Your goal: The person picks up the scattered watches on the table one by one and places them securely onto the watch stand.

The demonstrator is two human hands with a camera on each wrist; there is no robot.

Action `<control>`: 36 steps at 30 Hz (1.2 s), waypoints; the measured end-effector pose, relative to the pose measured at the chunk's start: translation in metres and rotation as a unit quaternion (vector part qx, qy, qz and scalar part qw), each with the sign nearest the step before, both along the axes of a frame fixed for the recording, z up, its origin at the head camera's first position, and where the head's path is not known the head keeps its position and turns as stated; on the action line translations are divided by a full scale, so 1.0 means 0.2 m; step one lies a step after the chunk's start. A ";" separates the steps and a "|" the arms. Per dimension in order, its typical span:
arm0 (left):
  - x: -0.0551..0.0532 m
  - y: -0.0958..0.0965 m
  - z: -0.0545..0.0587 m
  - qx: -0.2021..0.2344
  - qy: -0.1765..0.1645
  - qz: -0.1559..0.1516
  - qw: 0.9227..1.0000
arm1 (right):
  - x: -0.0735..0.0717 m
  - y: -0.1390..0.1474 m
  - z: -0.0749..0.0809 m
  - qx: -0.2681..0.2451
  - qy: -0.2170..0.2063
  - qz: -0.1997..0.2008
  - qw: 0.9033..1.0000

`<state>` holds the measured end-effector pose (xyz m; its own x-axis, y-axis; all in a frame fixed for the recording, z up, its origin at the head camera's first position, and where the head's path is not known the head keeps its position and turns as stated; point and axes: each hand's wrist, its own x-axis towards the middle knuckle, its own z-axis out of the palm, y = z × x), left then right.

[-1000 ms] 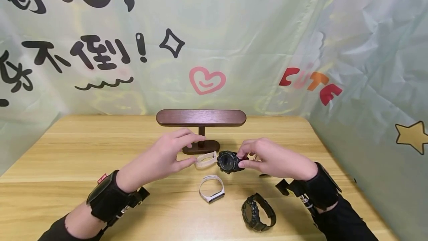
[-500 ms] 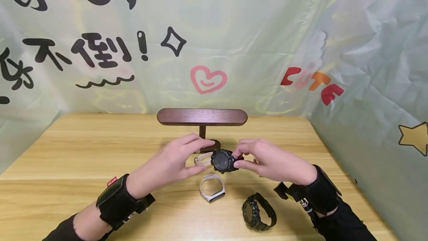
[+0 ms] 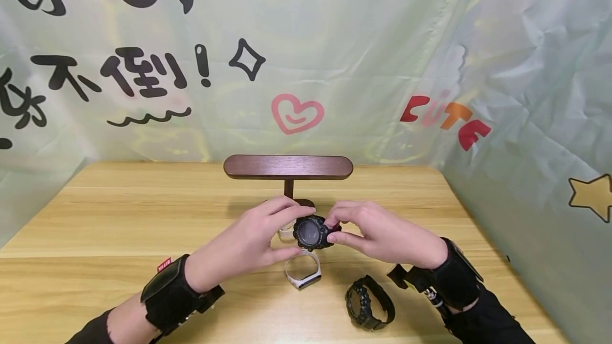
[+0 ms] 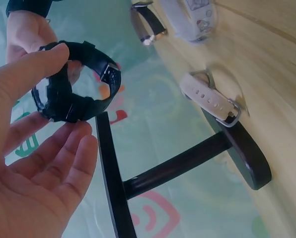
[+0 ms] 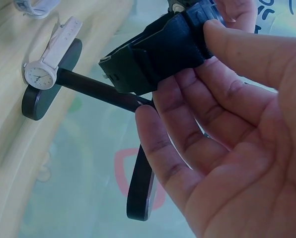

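Observation:
A black digital watch with a round face is held up over the table in front of the display stand. My right hand pinches it by the side of its case, thumb below and fingers above. On the other side, my left hand has its thumb at the lower edge and fingers at the upper edge of the watch. In the left wrist view the strap forms a buckled loop between thumb and fingertips. The right wrist view shows the strap's outer side over the right fingers.
A dark wooden T-shaped stand is behind the hands. By its base lies a pale watch with a white dial. Nearer on the table are a white fitness band and a second black watch. Printed cloth hangs behind.
The right hand has carried the black watch slightly left, now overlapping the pale watch. My left hand has moved right, and its thumb and fingers have come onto the black watch.

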<state>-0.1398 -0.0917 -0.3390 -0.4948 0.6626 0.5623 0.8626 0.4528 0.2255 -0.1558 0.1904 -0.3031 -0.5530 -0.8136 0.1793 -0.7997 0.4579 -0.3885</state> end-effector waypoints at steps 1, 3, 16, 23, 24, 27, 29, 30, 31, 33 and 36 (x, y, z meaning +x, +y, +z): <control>0.00 0.00 0.00 0.001 0.002 -0.002 1.000 | 0.00 0.00 0.00 -0.002 0.000 0.001 1.000; 0.01 0.00 0.00 0.003 0.006 -0.005 1.000 | 0.00 0.00 0.00 -0.004 0.001 0.002 1.000; 0.00 0.00 0.02 0.025 0.004 0.007 1.000 | 0.00 -0.01 0.02 -0.043 0.011 -0.023 0.999; 0.00 -0.02 0.03 0.040 0.015 0.015 0.999 | -0.02 0.00 0.01 -0.053 0.054 -0.056 0.996; 0.00 -0.02 0.03 0.044 0.014 0.016 0.999 | -0.02 0.00 0.01 -0.056 0.058 -0.058 0.995; 0.00 -0.02 0.03 0.057 0.008 0.017 0.998 | -0.04 0.00 -0.01 -0.069 0.072 -0.060 0.993; 0.00 -0.02 0.03 0.064 0.004 0.015 0.998 | -0.05 0.00 -0.02 -0.074 0.079 -0.061 0.992; 0.00 -0.02 0.03 0.067 0.001 0.014 0.998 | -0.05 0.00 -0.02 -0.076 0.082 -0.062 0.992; 0.00 -0.02 0.03 0.069 -0.002 0.013 0.998 | -0.05 0.00 -0.02 -0.079 0.083 -0.063 0.991; 0.00 -0.02 0.04 0.075 -0.008 0.012 0.997 | -0.06 0.00 -0.03 -0.082 0.085 -0.066 0.991; 0.00 -0.02 0.04 0.084 -0.020 0.013 0.996 | -0.06 -0.01 -0.03 -0.088 0.089 -0.070 0.990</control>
